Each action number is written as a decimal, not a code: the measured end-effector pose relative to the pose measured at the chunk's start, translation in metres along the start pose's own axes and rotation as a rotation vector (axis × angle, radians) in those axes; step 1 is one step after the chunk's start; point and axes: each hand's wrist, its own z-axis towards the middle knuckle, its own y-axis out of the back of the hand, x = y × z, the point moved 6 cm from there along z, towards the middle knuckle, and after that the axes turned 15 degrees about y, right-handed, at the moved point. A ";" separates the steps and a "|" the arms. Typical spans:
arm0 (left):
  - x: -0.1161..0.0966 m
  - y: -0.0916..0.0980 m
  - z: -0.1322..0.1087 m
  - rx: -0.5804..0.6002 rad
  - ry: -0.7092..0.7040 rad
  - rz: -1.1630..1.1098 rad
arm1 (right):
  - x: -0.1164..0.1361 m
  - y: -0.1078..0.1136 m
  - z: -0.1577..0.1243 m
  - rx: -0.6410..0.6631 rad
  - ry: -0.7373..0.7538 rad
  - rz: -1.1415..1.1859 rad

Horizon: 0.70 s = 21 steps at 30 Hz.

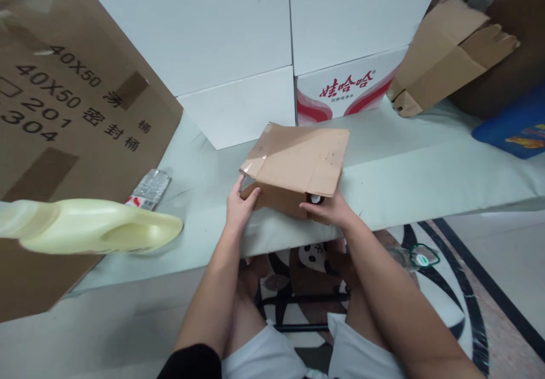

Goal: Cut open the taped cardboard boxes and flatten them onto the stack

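A small brown cardboard box (303, 155) rests near the front edge of the covered table, with its broad top face tilted toward me. My left hand (242, 204) grips its near left corner, thumb at the front and a finger up along the side. At the near right corner my right hand (327, 210) is closed on the box, thumb pointing left across the front. Just above that thumb, a small dark thing with a white spot (315, 198) shows under the box's top edge; I cannot tell what it is. Some fingers of both hands are hidden.
White cartons (238, 106) stand behind, one with red print (351, 91). A large brown carton (85, 95) is at left, near a pale yellow bottle (102, 226) and a clear plastic pack (151, 189). An open cardboard box (451, 55) and blue container (515, 123) are right.
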 end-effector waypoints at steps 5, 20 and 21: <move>-0.010 -0.003 -0.005 -0.004 -0.010 -0.019 | -0.002 0.014 0.000 -0.230 -0.022 -0.153; 0.000 0.034 0.006 0.027 -0.069 -0.149 | 0.000 0.040 0.003 -0.577 -0.036 0.100; 0.003 0.035 0.011 0.021 -0.037 -0.162 | 0.001 0.038 0.003 -0.551 -0.029 0.134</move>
